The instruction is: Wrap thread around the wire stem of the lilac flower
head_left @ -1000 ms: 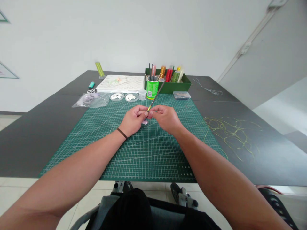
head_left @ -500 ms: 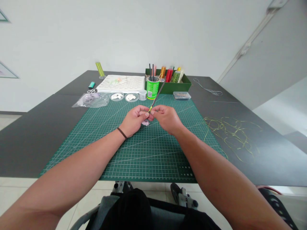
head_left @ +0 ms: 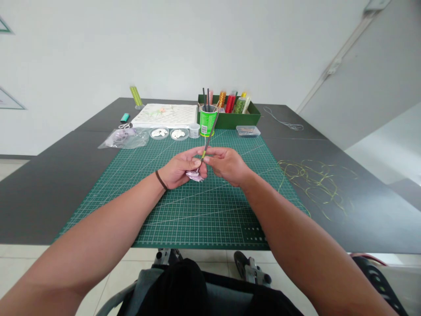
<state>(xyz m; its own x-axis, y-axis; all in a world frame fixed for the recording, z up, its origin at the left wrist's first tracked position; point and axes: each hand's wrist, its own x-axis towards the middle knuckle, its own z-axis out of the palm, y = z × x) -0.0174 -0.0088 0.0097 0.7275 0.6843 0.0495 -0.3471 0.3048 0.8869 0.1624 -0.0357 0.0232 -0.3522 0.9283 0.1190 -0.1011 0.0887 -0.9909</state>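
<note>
Above the cutting mat, my left hand (head_left: pixel 177 170) grips the lower part of a slim dark stick (head_left: pixel 212 128), which tilts up and to the right. A lilac, petal-like bunch (head_left: pixel 194 176) hangs at the stick's lower end, just under my left fingers. Yellow-green thread (head_left: pixel 204 154) is wrapped round the stick between my two hands. My right hand (head_left: pixel 230 166) has its thumb and fingers closed at this wrapping from the right side. Fingers partly hide the joint between stick and bunch.
On the green cutting mat (head_left: pixel 164 219), a green can (head_left: pixel 207 122) holds dark sticks. Behind it stands a green box (head_left: pixel 241 119) of coloured spools. Small white dishes (head_left: pixel 179 134), a plastic bag (head_left: pixel 123 138) and scissors (head_left: pixel 125 126) lie left. Loose yellow-green cord (head_left: pixel 315 182) spreads at right.
The stick has swung more upright, and its lilac end has come lower and shows more. My left hand has shifted slightly left and down, its fingers stretched further; my right hand stays near the wrapping.
</note>
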